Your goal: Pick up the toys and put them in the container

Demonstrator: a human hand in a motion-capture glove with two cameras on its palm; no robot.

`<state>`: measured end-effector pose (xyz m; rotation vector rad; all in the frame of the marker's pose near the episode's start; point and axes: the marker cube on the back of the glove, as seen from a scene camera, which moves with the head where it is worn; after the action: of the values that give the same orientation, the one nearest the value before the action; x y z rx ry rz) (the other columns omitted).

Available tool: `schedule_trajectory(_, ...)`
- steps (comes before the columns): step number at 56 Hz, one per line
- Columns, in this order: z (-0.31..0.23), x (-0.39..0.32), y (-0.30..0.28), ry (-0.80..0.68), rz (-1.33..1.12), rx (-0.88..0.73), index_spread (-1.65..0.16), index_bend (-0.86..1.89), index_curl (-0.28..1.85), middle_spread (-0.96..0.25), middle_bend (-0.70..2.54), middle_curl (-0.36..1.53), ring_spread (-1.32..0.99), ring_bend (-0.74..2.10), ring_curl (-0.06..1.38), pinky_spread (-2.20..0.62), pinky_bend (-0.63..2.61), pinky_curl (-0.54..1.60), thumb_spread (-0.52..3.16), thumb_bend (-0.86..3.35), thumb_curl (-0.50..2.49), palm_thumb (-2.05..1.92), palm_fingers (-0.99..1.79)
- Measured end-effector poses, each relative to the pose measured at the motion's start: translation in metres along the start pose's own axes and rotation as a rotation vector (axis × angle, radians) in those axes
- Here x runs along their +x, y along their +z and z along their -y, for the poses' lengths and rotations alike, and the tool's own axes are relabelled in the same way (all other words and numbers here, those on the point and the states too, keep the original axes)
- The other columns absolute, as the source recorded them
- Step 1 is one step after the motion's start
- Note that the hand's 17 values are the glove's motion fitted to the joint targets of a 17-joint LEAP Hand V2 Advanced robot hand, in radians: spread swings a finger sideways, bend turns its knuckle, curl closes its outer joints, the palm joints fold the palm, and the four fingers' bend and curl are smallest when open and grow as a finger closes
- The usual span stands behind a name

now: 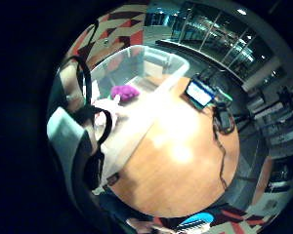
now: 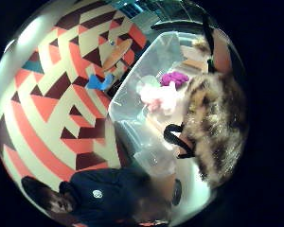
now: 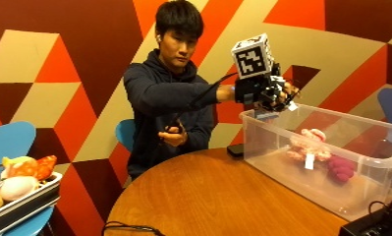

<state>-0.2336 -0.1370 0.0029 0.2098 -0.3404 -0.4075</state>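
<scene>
hands [image 3: 268, 94] clamped on furry toy [image 2: 217, 127] | thumb view only | over container [image 3: 274, 142]

The container [image 3: 326, 162] sits on the table [image 3: 215, 196] near its far right edge. Inside lie two toys side by side: an octopus plush [image 3: 308, 145] and, just beside it, a knobbly toy [image 3: 341, 168]. The right hand [image 3: 267, 93] is above the container's near end

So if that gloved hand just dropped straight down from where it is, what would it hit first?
Probably the clear container: the right hand holds a furry toy above its near corner. Whether it would meet rim, floor or the pink toy inside is unclear.
</scene>
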Motion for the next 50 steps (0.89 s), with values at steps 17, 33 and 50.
schedule_trajectory(17, -0.004, -0.017, 0.049, -0.104, -0.003, -0.197, -0.34, 0.48, 1.02, -0.14, 0.54, 0.72, -0.23, 1.26, 0.62, -0.26, 1.38, 0.69, 0.95, 0.02, 0.91, 0.53, -0.26)
schedule_trajectory(33, -0.024, -0.003, 0.018, -0.07, 0.054, -0.111, -0.38, 0.3, 0.76, 0.02, 0.12, 0.48, -0.01, 0.22, 0.28, 0.01, 0.86, 0.42, 1.25, -0.02, 0.63, 0.29, -0.29)
schedule_trajectory(50, -0.081, 0.017, -0.036, -0.086, 0.129, -0.044, -0.38, 0.37, 0.67, 0.02, 0.13, 0.35, 0.02, 0.13, 0.21, 0.05, 0.71, 0.36, 1.39, 0.0, 0.51, 0.33, -0.13)
